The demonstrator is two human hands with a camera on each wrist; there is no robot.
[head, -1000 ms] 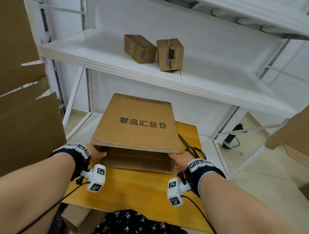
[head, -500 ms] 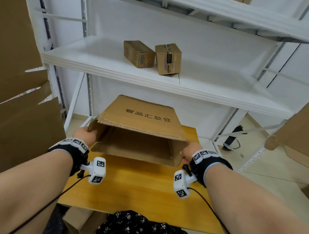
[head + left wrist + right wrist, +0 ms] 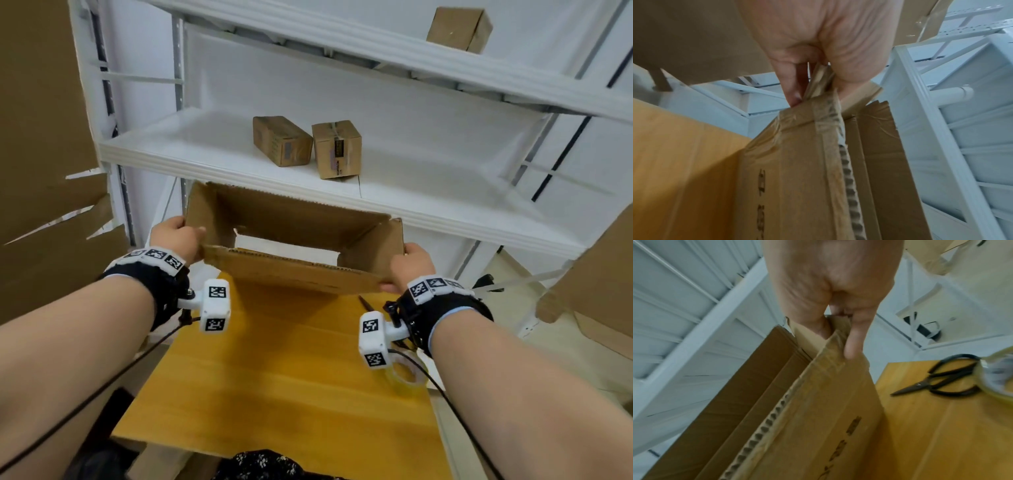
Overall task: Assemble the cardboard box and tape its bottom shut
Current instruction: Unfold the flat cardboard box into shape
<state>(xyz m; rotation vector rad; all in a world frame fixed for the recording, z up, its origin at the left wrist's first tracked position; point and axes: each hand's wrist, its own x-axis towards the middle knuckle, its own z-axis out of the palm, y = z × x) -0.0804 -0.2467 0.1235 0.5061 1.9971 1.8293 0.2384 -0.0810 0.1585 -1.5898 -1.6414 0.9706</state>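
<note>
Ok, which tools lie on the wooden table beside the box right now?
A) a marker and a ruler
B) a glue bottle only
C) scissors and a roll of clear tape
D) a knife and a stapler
C: the right wrist view shows black scissors and a roll of clear tape on the wooden table, to the right of the cardboard box.

Brown corrugated box (image 3: pixel 294 240) opened into a rectangular tube, both ends open, flaps unfolded, held above the table, tape roll (image 3: pixel 406 377) lying on table at right.

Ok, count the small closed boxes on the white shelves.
3. Two sit side by side on the middle shelf: one on the left, one on the right. A third is on the shelf above, at right. Others may be out of view.
</note>
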